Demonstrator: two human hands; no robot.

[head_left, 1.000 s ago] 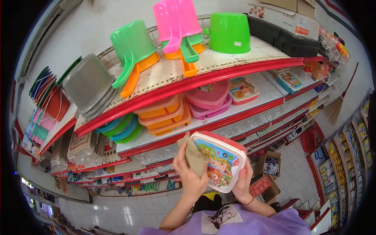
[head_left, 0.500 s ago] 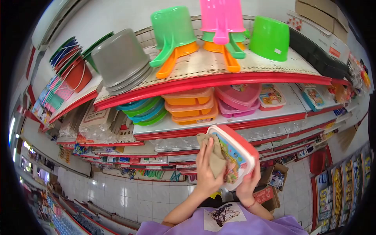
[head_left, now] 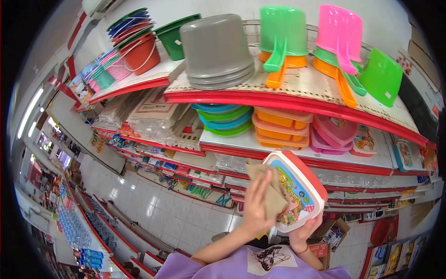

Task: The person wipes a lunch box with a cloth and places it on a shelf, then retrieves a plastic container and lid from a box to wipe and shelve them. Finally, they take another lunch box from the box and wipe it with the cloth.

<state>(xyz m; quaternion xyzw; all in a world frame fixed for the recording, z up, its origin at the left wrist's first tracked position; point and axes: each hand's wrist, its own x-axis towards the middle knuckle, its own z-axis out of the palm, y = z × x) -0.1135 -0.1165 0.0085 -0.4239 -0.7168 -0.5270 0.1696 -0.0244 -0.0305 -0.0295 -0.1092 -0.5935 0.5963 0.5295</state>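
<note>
My right hand grips the lower edge of a lunch box, which has a red base and a white-rimmed lid with a colourful printed picture. The box is tilted, its lid turned toward my left hand. In my left hand is a tan cloth, held against the left part of the lid and covering some of the print. The fingers of that hand lie over the cloth.
Ahead, a red-edged shelf carries grey buckets, a green dipper and a pink dipper. Below are stacked orange containers and pink heart-shaped boxes. An open carton stands on the floor at right.
The view has swung left, so the shelves appear farther right. The cloth and left hand have shifted slightly on the lid, and more of the printed picture shows.
</note>
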